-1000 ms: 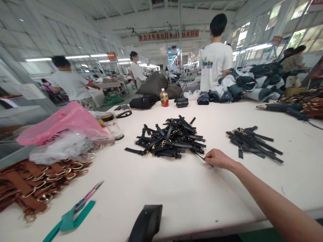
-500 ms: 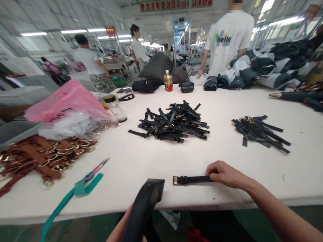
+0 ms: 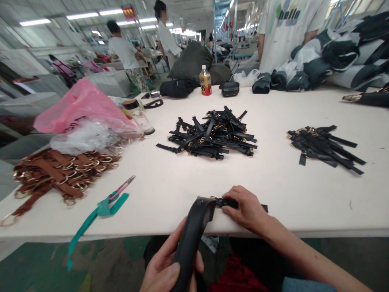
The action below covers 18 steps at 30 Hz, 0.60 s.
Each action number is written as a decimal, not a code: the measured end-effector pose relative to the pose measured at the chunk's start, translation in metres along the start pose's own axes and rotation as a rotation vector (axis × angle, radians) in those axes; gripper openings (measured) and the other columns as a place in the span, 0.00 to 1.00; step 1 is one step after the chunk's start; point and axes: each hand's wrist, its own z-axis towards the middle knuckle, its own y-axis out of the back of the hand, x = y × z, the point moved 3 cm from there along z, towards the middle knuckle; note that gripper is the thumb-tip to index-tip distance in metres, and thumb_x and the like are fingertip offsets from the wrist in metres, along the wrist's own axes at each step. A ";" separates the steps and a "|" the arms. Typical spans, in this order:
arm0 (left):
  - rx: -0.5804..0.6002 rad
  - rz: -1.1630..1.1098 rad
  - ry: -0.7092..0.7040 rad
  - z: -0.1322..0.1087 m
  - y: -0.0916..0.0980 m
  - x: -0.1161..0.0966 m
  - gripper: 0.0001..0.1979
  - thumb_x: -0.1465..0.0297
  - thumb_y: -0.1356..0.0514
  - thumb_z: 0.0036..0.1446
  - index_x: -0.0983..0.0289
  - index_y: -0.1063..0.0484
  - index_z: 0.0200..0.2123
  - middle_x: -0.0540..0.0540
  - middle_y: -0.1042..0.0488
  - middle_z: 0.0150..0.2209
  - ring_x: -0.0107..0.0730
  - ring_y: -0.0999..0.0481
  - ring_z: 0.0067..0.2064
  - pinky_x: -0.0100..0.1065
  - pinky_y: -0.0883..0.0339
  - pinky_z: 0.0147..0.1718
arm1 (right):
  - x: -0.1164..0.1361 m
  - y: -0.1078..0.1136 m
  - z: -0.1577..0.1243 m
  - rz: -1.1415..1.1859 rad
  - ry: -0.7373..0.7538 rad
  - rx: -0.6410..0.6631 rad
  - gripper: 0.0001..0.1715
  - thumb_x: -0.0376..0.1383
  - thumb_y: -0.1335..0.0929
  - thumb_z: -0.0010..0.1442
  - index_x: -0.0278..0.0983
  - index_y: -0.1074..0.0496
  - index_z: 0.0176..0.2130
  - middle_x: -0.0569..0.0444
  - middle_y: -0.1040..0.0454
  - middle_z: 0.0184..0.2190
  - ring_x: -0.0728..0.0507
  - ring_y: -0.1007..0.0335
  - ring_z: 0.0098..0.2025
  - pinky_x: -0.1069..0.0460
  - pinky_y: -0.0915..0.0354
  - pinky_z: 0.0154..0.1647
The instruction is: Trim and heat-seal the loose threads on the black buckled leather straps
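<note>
My left hand (image 3: 165,265) is wrapped round a wide, curved black strap (image 3: 191,239), smooth like leather, whose upper end bends over near the table's front edge. Between the thumb and fingers of my right hand (image 3: 247,209) is a short black buckle strap (image 3: 230,202), its gold buckle pointing left and its tail showing past the hand. The buckle end meets or overlaps the wide strap's end; whether they are joined cannot be made out. Beyond my hands lies a heap of similar black buckle straps (image 3: 209,138), with a smaller pile of them (image 3: 323,148) to the right.
Thread snips (image 3: 121,188) tied with green ribbon lie at left. Behind them are brown straps with gold rings (image 3: 60,174) and a pink plastic bag (image 3: 82,107). A drink bottle (image 3: 205,81) stands at the back, near rolled dark pieces (image 3: 304,81). Several people stand beyond.
My right hand has moved left with the buckle strap and grips it closer to the buckle. My left hand has raised the wide strap rightward, up to the buckle. The view has tilted down.
</note>
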 end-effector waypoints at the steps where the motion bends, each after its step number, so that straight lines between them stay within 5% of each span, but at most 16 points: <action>1: 0.020 0.003 0.002 0.004 -0.001 0.002 0.33 0.65 0.43 0.55 0.57 0.49 0.63 0.64 0.22 0.33 0.28 0.28 0.17 0.23 0.46 0.11 | -0.002 -0.003 0.001 0.011 -0.002 -0.015 0.09 0.35 0.32 0.51 0.39 0.28 0.37 0.53 0.30 0.33 0.44 0.37 0.38 0.50 0.41 0.40; 11: 0.068 0.074 0.002 0.028 -0.012 -0.003 0.30 0.67 0.47 0.60 0.57 0.53 0.64 0.60 0.23 0.34 0.27 0.28 0.16 0.25 0.36 0.10 | -0.001 0.003 -0.002 -0.062 -0.070 -0.086 0.09 0.30 0.35 0.43 0.38 0.37 0.29 0.56 0.35 0.28 0.46 0.41 0.32 0.52 0.44 0.34; 18: 0.066 0.009 -0.003 0.024 -0.006 0.000 0.29 0.66 0.46 0.59 0.57 0.48 0.62 0.61 0.23 0.35 0.27 0.28 0.16 0.24 0.38 0.11 | -0.001 0.007 -0.004 -0.013 -0.097 0.056 0.07 0.37 0.35 0.56 0.39 0.27 0.33 0.54 0.31 0.31 0.46 0.35 0.36 0.52 0.41 0.38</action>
